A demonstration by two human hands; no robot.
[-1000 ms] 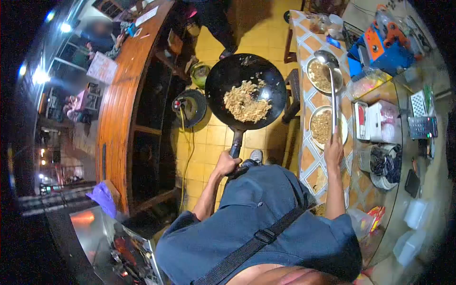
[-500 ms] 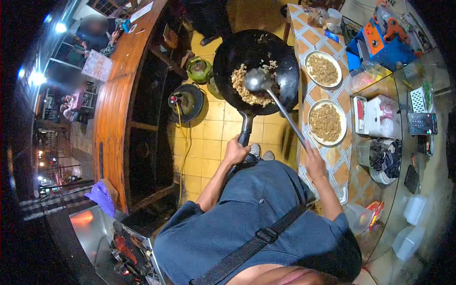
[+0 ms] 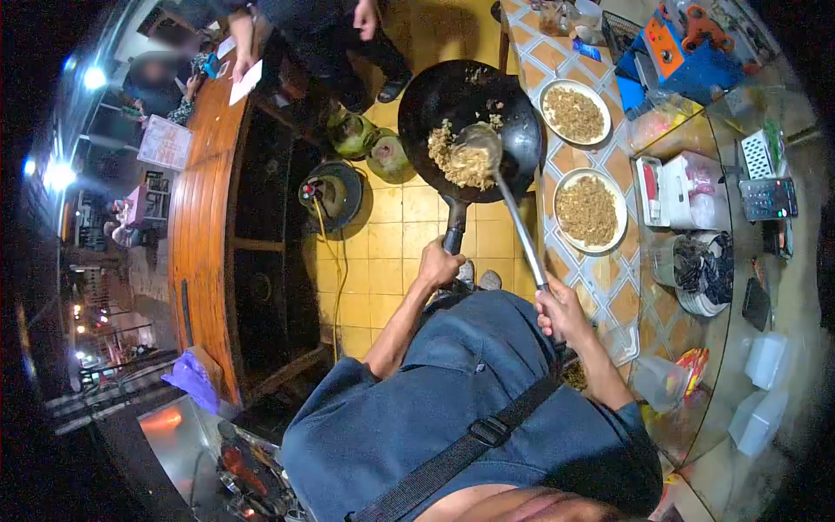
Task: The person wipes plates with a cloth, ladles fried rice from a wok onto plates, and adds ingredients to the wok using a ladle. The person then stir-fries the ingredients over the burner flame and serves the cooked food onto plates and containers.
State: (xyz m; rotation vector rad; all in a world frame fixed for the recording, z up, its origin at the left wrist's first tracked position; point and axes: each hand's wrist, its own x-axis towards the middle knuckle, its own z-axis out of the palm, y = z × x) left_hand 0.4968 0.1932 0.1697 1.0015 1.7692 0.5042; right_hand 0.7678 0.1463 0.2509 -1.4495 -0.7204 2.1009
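Observation:
My left hand [image 3: 441,264] is closed round the handle of a black wok [image 3: 513,96], which I hold up above the yellow floor. Fried rice [image 3: 445,157] lies in the wok's near part, with a few bits stuck higher on its wall. In my right hand [image 3: 562,311] is the long handle of a metal ladle [image 3: 520,222]. Its bowl sits in the wok with rice in it. Beside the wok, two plates of fried rice stand on the tiled counter: a far plate [image 3: 546,103] and a nearer plate [image 3: 559,196].
Green gas cylinders [image 3: 390,158] and a black tub [image 3: 350,204] with a yellow hose stand on the floor. A wooden counter [image 3: 202,252] runs along the left. At its far end another person's hand [image 3: 242,68] holds paper. Plastic containers [image 3: 698,187] line the right.
The ladle bowl has turned from its rounded back to its hollow side, now with rice in it. My right hand has come nearer my body. A person has stepped in at the far left counter.

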